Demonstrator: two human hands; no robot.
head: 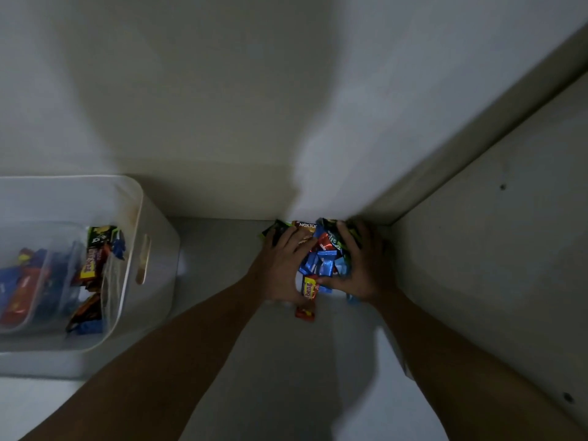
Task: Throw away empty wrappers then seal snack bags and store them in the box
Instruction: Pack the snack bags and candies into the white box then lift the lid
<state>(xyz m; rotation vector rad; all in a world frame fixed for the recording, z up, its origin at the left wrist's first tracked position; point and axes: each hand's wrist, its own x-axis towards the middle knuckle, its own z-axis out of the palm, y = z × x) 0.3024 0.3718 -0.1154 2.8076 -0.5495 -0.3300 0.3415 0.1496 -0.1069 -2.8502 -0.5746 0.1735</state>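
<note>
Snack pile (pixel 319 261) between cupping hands (pixel 281 265) (pixel 366 265)

Your only camera rides on your head, wide-angle, facing forward and steeply down along both forearms. Your left hand (pixel 280 268) and right hand (pixel 366 268) land just right of frame centre, at arm's reach from the lens, cupping the snack pile (pixel 321 259) between them. Well to the left of your left hand the white box (pixel 140 198) runs off the frame edge; beyond both hands the wall (pixel 191 90) fills the upper half
</note>
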